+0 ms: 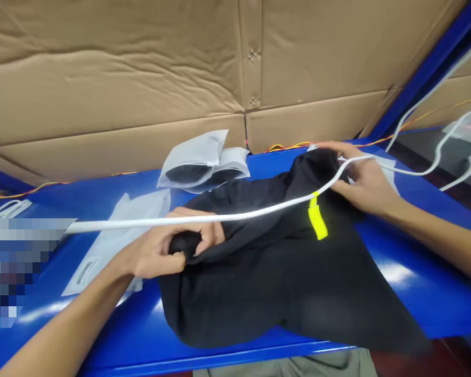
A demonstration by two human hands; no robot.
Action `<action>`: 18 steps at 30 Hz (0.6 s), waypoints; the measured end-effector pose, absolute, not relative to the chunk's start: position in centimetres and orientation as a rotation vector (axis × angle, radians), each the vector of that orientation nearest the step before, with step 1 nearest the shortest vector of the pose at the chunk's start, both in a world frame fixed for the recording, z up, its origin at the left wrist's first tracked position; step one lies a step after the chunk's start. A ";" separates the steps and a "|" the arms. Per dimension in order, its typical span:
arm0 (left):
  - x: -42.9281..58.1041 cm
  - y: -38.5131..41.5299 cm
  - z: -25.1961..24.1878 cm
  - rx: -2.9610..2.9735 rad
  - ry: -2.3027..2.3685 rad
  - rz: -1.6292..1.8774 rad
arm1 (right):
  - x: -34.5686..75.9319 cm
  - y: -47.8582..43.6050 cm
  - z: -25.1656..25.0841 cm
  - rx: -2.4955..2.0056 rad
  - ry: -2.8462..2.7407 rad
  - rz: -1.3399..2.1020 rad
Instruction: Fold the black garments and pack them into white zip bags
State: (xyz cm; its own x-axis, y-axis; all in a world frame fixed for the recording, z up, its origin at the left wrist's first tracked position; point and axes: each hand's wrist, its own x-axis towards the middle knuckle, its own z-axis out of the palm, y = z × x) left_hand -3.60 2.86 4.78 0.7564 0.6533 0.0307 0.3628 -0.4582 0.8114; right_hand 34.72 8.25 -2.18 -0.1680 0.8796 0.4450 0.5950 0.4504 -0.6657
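A black cloth garment [267,277] lies spread and bunched across the blue table, its lower edge hanging over the front. My left hand [176,241] is closed on a fold at its left side, with thumb and fingers pinching the fabric. At the far right end, my right hand [363,175] has its fingers and thumb around the bunched black cloth. A white cable [255,213] runs in front of the garment and passes over both hands. From the cable hangs a bright yellow tag [317,222]. What kind of garment it is cannot be made out.
Frosted plastic bags with dark contents [196,159] stand at the back of the blue table [141,335]. Another frosted bag [118,225] lies behind my left arm. Cardboard [121,78] walls the back. More white cables [435,152] loop at right.
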 end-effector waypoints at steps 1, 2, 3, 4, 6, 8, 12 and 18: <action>-3.4 2.7 5.0 2.083 0.762 0.388 | 34.7 8.2 -2.1 -1.207 -1.905 0.403; -3.3 2.6 5.2 2.066 0.756 0.343 | 34.6 8.2 -2.1 -1.162 -1.925 0.386; -3.1 2.5 5.4 2.042 0.745 0.299 | 34.6 8.1 -2.1 -1.116 -1.939 0.370; -3.0 2.4 5.6 2.016 0.727 0.261 | 34.7 8.1 -2.1 -1.078 -1.940 0.355; -2.7 2.3 5.9 1.972 0.680 0.210 | 34.9 7.9 -1.9 -1.004 -1.932 0.333; -2.5 2.3 6.1 1.958 0.654 0.184 | 35.2 7.9 -1.7 -0.944 -1.906 0.304; -2.3 2.3 6.5 1.958 0.680 0.132 | 35.8 8.0 -1.2 -0.890 -1.884 0.265; -1.8 2.4 6.9 1.973 0.662 0.066 | 35.8 8.5 -1.4 -0.889 -2.064 0.317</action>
